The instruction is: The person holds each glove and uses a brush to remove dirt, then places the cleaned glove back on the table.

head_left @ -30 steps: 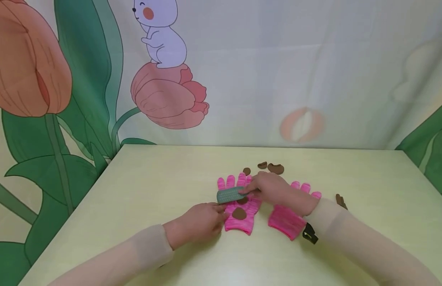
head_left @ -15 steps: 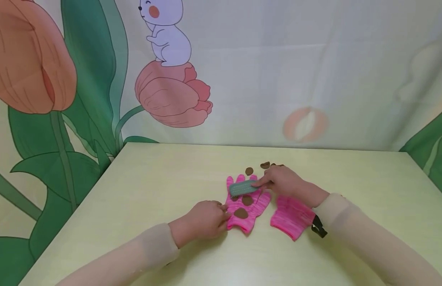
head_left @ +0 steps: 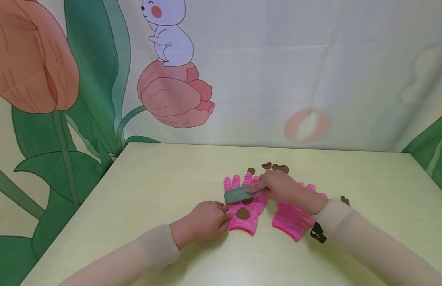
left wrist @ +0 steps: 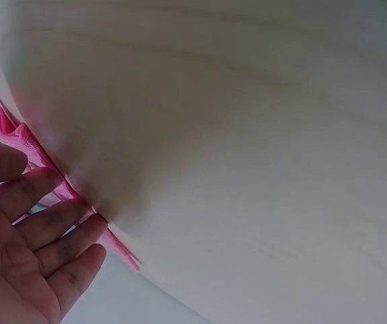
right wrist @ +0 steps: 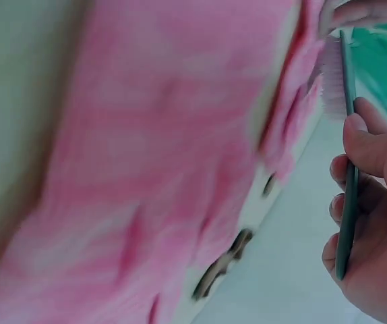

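Note:
A pink knitted glove (head_left: pixel 247 225) lies on the table, its fingers pointing away from me. My right hand (head_left: pixel 277 186) grips the handle of a green brush (head_left: pixel 237 194), fingers and thumb wrapped round it in the right wrist view. The bristles (right wrist: pixel 333 77) face the glove, and the brush head lies across it just below its fingers. A brown round patch (head_left: pixel 243 213) shows on the glove; another is partly covered by the brush. My left hand (head_left: pixel 205 219) touches the glove's left edge with extended fingers (left wrist: pixel 72 246).
A second pink glove (head_left: pixel 291 220) lies to the right, partly under my right forearm, with a black strap-like item (head_left: pixel 318 233) beside it. Behind the gloves are several flat brown pieces (head_left: pixel 280 168), and another brown piece (head_left: pixel 345 200) is farther right. A printed cloth (head_left: pixel 249 79) hangs behind.
The brush went up and right towards the glove's fingers, then came back down and left across it. The left hand stays at the glove's edge.

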Tool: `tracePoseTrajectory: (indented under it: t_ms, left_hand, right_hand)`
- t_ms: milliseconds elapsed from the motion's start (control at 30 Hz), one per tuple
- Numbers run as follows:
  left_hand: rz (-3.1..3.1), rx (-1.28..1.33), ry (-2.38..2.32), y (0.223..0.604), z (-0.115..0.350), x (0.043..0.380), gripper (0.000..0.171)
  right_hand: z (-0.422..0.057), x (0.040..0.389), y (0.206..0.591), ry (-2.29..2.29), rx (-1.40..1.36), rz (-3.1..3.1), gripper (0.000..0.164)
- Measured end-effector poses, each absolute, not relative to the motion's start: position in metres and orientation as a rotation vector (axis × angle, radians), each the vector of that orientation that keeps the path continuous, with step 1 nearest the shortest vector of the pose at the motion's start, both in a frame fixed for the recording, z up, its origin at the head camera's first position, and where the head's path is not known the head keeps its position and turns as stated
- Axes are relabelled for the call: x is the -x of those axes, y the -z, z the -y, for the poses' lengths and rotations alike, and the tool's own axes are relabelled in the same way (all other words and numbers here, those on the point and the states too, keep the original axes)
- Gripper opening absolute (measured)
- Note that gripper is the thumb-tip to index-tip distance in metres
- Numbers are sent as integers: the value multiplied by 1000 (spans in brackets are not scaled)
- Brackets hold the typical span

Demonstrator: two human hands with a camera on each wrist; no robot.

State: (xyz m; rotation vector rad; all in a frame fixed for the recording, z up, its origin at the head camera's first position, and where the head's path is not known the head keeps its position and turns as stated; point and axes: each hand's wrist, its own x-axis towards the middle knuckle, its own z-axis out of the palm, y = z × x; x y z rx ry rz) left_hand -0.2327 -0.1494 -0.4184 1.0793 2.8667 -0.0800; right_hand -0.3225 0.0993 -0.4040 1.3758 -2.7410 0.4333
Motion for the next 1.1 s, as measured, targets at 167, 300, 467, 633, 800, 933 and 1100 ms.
tracePoseTrajectory:
  t_ms: [167, 300, 467, 633, 800, 933, 1100]
  left_hand:
    - [-2860, -1019, 93, 419, 147, 231, 33]
    - [-2873, -1039, 76, 419, 146, 231, 31]
    - [-2892, -1073, 90, 420, 147, 231, 31]
    - [-2892, -1083, 70, 419, 148, 231, 30]
    - [-2866, -1076, 51, 419, 146, 231, 32]
    - [-2873, -1070, 67, 419, 146, 230, 32]
    - [-2873, -1057, 75, 417, 149, 229, 32]
  right_hand:
    - [-112, 331, 405, -401, -1276, 2779, 30]
    - [-118, 334, 400, -435, -1247, 2812, 29]
    - [-110, 330, 395, -602, -1306, 2765, 31]
    - [-101, 326, 403, -431, -1484, 2642, 32]
    - [-107, 330, 405, -289, -1374, 2701, 36]
    - [-111, 338, 401, -234, -1331, 2728, 33]
    - [-108, 342, 392, -470, -1326, 2791, 30]
